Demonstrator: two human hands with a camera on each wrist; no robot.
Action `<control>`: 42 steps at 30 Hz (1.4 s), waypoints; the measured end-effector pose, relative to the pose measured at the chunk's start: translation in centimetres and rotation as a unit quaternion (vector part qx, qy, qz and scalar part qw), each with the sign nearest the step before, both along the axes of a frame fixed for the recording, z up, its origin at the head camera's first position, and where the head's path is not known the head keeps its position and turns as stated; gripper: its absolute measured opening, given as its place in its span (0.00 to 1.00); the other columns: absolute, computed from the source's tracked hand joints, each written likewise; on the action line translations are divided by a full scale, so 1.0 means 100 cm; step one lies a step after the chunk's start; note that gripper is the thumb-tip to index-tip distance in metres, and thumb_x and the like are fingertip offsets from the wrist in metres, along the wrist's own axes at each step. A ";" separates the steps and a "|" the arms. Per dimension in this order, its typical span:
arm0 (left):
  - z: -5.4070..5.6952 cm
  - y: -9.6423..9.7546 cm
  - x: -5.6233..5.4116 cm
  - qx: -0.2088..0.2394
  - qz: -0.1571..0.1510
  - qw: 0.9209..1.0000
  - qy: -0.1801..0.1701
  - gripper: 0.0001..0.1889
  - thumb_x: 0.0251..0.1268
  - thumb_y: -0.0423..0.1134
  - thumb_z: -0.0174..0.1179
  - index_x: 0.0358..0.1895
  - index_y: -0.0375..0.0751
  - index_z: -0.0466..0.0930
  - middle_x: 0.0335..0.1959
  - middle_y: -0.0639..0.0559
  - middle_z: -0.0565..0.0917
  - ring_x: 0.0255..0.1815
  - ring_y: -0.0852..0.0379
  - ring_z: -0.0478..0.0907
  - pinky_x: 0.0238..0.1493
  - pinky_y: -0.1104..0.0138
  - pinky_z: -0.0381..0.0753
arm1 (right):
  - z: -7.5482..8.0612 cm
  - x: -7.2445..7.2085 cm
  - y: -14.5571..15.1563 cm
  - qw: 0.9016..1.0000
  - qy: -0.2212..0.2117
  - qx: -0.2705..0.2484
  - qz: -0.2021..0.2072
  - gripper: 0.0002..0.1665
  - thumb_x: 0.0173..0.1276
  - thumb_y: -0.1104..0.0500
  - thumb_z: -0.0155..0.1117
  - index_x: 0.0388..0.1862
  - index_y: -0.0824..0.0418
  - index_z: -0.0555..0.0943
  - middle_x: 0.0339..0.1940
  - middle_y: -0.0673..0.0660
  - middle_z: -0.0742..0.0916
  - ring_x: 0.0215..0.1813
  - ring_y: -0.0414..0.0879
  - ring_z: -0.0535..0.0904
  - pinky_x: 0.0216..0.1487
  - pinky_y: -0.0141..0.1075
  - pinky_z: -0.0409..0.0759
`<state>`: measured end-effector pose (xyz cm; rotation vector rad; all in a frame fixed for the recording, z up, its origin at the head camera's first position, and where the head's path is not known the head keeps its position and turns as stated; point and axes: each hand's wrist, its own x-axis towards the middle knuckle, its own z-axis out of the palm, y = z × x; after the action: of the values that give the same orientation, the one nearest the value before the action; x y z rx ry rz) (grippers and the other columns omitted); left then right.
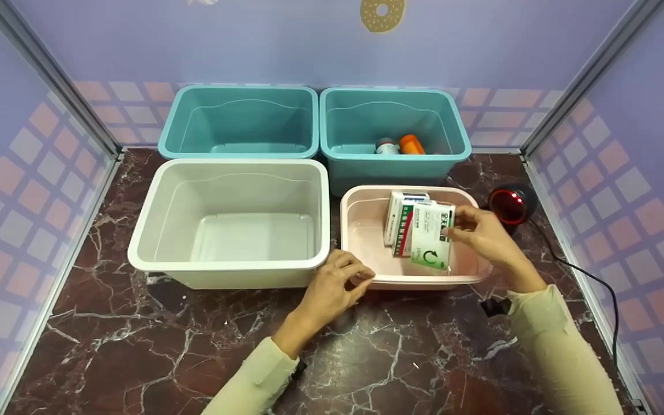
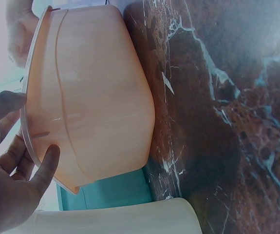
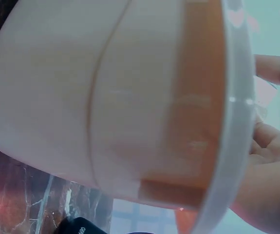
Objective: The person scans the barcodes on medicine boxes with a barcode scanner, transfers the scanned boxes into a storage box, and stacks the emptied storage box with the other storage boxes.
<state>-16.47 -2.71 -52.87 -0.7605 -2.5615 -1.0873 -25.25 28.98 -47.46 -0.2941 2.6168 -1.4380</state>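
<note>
Over the right half of the pink bin [image 1: 363, 227], my right hand [image 1: 480, 233] pinches a white and green medicine box [image 1: 426, 245] by its right edge, thumb on the printed face. Beside it in the bin, partly overlapped, are a medicine box with green and red bands [image 1: 403, 233] and a white medicine box [image 1: 392, 219]. My left hand [image 1: 332, 288] holds the bin's rim at the front left corner; the left wrist view shows its fingers and thumb [image 2: 47, 168] on either side of the rim. In the right wrist view the bin wall hides most of the right hand's hold.
Left of the pink bin stands a large white bin [image 1: 153, 230]. Behind are two teal bins, the left [image 1: 193, 127] and the right [image 1: 389, 173]; the right one holds an orange bottle [image 1: 411, 144] and a white bottle [image 1: 387, 148]. A corded black scanner [image 1: 519, 202] glows red at right.
</note>
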 end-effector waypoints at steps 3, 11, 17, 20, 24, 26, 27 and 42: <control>-0.001 0.000 0.000 0.002 -0.001 1.000 0.002 0.06 0.58 0.40 0.71 0.39 0.49 0.88 0.37 0.56 0.82 0.50 0.56 0.75 0.59 0.62 0.78 | 0.003 0.000 0.002 1.000 0.002 -0.009 -0.009 0.18 0.64 0.66 0.67 0.52 0.71 0.80 0.45 0.64 0.86 0.37 0.35 0.82 0.42 0.28 0.83; -0.002 -0.001 0.000 0.004 -0.005 1.000 0.012 0.07 0.57 0.39 0.71 0.39 0.49 0.88 0.37 0.55 0.82 0.50 0.55 0.76 0.58 0.62 0.78 | 0.014 0.002 0.009 0.998 0.025 -0.033 -0.045 0.16 0.65 0.68 0.65 0.51 0.71 0.79 0.38 0.49 0.86 0.36 0.34 0.83 0.41 0.28 0.84; -0.001 -0.001 0.000 -0.002 -0.007 1.000 0.011 0.06 0.59 0.40 0.71 0.39 0.49 0.88 0.37 0.56 0.82 0.50 0.55 0.75 0.58 0.64 0.78 | 0.019 0.004 0.012 0.996 0.020 -0.056 -0.071 0.18 0.67 0.64 0.66 0.53 0.71 0.79 0.37 0.46 0.86 0.37 0.35 0.84 0.41 0.29 0.85; -0.001 -0.001 0.000 -0.001 -0.007 1.000 0.011 0.06 0.59 0.40 0.70 0.39 0.50 0.88 0.37 0.56 0.82 0.50 0.56 0.75 0.58 0.65 0.78 | 0.021 0.003 0.014 0.995 0.022 -0.052 -0.080 0.19 0.68 0.59 0.67 0.54 0.70 0.79 0.37 0.46 0.86 0.37 0.35 0.84 0.40 0.31 0.85; -0.002 0.000 -0.001 0.001 -0.005 1.000 0.013 0.06 0.58 0.39 0.71 0.39 0.50 0.88 0.37 0.56 0.82 0.49 0.56 0.75 0.57 0.64 0.78 | 0.023 0.003 0.018 0.994 0.028 -0.063 -0.088 0.19 0.69 0.58 0.66 0.54 0.68 0.80 0.37 0.45 0.86 0.37 0.36 0.84 0.39 0.31 0.85; -0.002 0.000 0.000 0.002 -0.005 1.000 0.014 0.07 0.57 0.38 0.72 0.39 0.50 0.88 0.38 0.56 0.82 0.49 0.56 0.75 0.57 0.64 0.78 | 0.025 0.003 0.019 0.992 0.031 -0.077 -0.094 0.18 0.69 0.59 0.66 0.53 0.68 0.80 0.38 0.44 0.87 0.38 0.36 0.84 0.39 0.29 0.85; -0.002 0.000 0.000 0.002 -0.005 1.000 0.014 0.07 0.57 0.38 0.72 0.39 0.50 0.88 0.37 0.56 0.82 0.49 0.56 0.75 0.57 0.64 0.78 | 0.025 0.003 0.020 0.991 0.034 -0.083 -0.096 0.18 0.69 0.60 0.66 0.53 0.68 0.80 0.38 0.44 0.87 0.38 0.36 0.84 0.39 0.29 0.84; 0.000 0.000 0.000 0.003 -0.004 1.000 -0.005 0.08 0.57 0.38 0.72 0.40 0.49 0.88 0.38 0.55 0.82 0.51 0.55 0.75 0.58 0.64 0.78 | 0.032 0.006 0.036 0.987 0.053 -0.084 -0.130 0.14 0.70 0.59 0.65 0.50 0.64 0.81 0.35 0.44 0.85 0.37 0.38 0.79 0.37 0.28 0.81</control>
<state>-16.48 -2.76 -52.85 -0.7667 -2.5642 -1.1044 -24.62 32.53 -44.28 -0.0473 2.7035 -1.7768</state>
